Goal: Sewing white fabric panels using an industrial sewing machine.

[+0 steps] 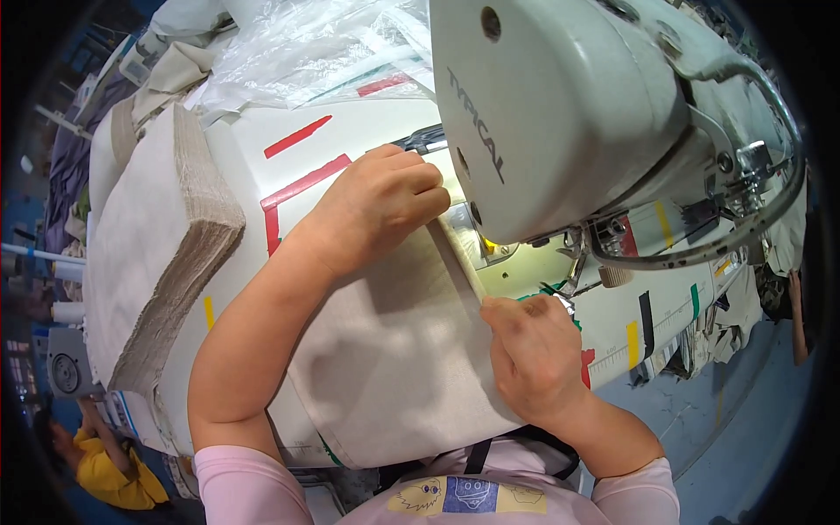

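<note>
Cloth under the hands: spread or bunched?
Spread: the cloth lies broad and mostly flat on the table, edge straight between left hand and right hand.

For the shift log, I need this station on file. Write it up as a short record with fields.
Machine: pale sewing machine, upper right
Workpiece: pale cloth, spread on the white table
Left hand: curled at the cloth's far end; fingertips hidden
Right hand: at the cloth's right edge, fingers bent
Stack: thick pile of pale fabric, left of the left forearm
Markings: coloured tape strips
Background: clear plastic sheeting; person in yellow, lower left
</note>
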`<action>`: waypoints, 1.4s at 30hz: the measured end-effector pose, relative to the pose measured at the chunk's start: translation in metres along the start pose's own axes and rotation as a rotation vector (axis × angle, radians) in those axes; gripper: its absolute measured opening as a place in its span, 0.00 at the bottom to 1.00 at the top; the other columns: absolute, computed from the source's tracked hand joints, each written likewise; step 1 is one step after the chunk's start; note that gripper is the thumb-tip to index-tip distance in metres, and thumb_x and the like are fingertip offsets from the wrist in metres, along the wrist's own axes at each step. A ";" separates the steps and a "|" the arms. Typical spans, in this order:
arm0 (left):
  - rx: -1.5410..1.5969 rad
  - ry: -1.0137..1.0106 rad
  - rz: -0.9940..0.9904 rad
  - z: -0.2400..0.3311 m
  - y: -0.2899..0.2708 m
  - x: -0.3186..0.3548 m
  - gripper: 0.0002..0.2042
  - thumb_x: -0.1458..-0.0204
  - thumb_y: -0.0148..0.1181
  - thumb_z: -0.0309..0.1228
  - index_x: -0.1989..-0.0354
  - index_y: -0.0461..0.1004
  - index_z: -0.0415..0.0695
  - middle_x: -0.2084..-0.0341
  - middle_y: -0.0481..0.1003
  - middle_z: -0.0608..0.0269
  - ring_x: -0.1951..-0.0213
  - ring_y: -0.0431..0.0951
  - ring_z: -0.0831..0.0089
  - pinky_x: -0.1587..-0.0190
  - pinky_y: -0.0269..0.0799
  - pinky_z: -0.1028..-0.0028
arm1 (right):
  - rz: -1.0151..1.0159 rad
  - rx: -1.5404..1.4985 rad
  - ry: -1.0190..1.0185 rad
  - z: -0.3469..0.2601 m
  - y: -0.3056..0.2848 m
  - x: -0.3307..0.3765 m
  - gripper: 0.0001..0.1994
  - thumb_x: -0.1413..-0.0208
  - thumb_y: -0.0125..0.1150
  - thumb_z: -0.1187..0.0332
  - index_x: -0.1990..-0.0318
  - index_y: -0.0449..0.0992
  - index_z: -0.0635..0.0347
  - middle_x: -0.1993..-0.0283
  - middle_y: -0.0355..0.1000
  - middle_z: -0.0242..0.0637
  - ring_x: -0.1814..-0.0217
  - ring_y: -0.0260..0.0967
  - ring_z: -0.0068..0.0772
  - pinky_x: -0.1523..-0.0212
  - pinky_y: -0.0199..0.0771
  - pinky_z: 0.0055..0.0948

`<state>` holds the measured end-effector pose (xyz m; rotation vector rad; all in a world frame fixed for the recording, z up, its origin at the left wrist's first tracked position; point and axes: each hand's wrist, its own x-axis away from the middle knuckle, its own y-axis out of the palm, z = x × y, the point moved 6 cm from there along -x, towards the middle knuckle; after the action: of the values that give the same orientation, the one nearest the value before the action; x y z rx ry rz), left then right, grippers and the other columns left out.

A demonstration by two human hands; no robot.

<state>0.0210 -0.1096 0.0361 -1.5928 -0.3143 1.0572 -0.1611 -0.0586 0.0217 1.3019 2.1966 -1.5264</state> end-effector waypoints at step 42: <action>0.158 -0.345 -0.250 0.077 0.020 0.024 0.25 0.50 0.64 0.43 0.46 0.72 0.43 0.43 0.67 0.52 0.38 0.66 0.59 0.33 0.53 0.50 | -0.039 -0.135 0.082 0.003 -0.026 0.052 0.23 0.66 0.60 0.84 0.55 0.76 0.66 0.54 0.78 0.46 0.66 0.69 0.40 0.61 0.67 0.35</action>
<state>-0.0307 -0.0499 0.0107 -1.1929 -0.6300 1.1283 -0.2121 -0.0351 0.0080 1.3091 2.3428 -1.3332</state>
